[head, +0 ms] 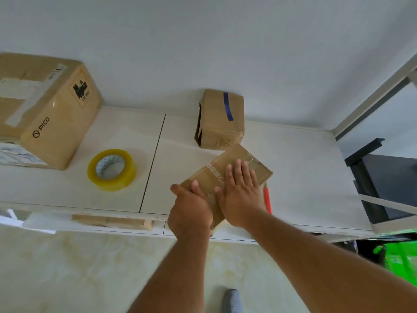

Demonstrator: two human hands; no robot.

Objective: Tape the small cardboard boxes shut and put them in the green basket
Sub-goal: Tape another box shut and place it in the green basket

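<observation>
A flat small cardboard box (243, 162) with clear tape on its top lies near the front edge of the white ledge (304, 168). My left hand (190, 210) grips its near left corner, thumb on top. My right hand (242, 193) presses flat on the box's top with straight fingers. A second small cardboard box (222, 122) with a blue tape strip stands just behind, against the wall. A roll of yellowish clear tape (111, 169) lies to the left. Part of the green basket (399, 260) shows at the lower right, below the ledge.
A large PICO cardboard box (49, 111) stands at the left end of the ledge. A red cutter (267, 198) lies just right of my right hand. A dark frame (379, 181) stands to the right. My shoe (232, 300) is on the tiled floor.
</observation>
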